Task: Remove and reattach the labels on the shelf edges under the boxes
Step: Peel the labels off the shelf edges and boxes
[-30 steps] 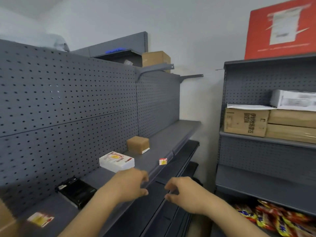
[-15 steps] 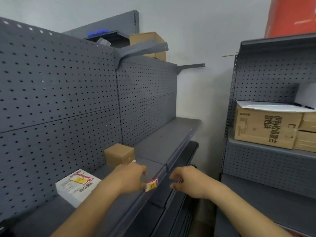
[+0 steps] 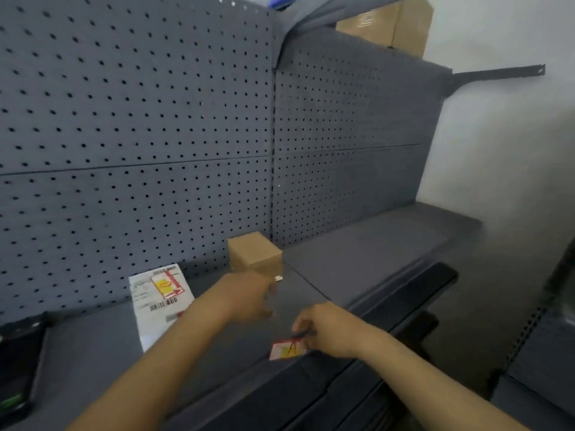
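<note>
Just below the right hand (image 3: pixel 326 332), at the front lip of the shelf (image 3: pixel 367 253), sits the red-and-yellow label (image 3: pixel 287 349). Its long axis runs along the shelf edge, tilted slightly, with its right end tucked under the right hand's fingertips. Those fingers are curled toward the label's upper corner and seem to pinch it, though motion blur keeps the contact from being certain. The left hand (image 3: pixel 249 298) hovers up and to the left of the label, clearly apart from it, fingers loosely bent and holding nothing that can be seen; it too is blurred. Beyond the left hand, touching the pegboard, stands the small brown box (image 3: pixel 255 255), and to the left of that forearm lies a flat white box (image 3: pixel 160 301) with printed stickers. The label lies forward of the brown box, toward the person. The right hand is plainly the nearer one, so whatever is done with the label next, peeling it off or pressing it flat along the edge, probably falls to that hand, working sideways along the label's length.
</note>
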Available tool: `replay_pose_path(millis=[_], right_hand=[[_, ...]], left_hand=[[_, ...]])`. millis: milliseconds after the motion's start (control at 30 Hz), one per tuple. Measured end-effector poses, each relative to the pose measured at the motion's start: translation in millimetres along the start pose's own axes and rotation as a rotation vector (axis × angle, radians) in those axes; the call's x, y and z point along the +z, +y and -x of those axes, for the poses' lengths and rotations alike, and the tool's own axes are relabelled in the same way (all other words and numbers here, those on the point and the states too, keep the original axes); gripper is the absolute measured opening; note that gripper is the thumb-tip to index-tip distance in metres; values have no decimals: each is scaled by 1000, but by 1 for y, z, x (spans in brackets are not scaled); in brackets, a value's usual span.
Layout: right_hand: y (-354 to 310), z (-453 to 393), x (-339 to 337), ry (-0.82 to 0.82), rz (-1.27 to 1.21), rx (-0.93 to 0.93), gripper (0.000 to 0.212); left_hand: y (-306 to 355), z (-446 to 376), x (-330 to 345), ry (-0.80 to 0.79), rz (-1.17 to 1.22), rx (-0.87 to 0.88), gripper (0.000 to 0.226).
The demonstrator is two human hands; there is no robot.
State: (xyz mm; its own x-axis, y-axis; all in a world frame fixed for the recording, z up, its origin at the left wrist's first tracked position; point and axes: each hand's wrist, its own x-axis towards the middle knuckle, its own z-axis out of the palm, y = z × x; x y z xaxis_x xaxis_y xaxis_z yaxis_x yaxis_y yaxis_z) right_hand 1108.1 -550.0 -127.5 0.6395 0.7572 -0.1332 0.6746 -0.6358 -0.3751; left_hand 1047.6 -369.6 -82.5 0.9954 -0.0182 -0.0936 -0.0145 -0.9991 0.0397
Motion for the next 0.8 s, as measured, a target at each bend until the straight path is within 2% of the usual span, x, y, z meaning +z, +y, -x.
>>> replay_pose_path(millis=[100, 267, 500, 633, 700, 800], right_hand=[[3, -15, 9, -72, 20, -67, 27], [5, -29, 16, -69, 80, -104, 12], [3, -38, 15, -119, 174, -165, 10], [5, -41, 0, -99, -24, -188, 15], [-3, -44, -13, -31, -162, -234, 18], [-28, -49, -27, 76, -241, -351, 13]], left_hand=[[-6, 6, -1, 4, 10, -72, 43], [-12, 21, 1, 9, 0, -155, 41], [-17, 40, 0, 32, 20, -217, 36], [-19, 54, -4, 49, 28, -262, 36], [-24, 64, -7, 63, 31, -301, 38], [-33, 85, -16, 79, 30, -362, 40]])
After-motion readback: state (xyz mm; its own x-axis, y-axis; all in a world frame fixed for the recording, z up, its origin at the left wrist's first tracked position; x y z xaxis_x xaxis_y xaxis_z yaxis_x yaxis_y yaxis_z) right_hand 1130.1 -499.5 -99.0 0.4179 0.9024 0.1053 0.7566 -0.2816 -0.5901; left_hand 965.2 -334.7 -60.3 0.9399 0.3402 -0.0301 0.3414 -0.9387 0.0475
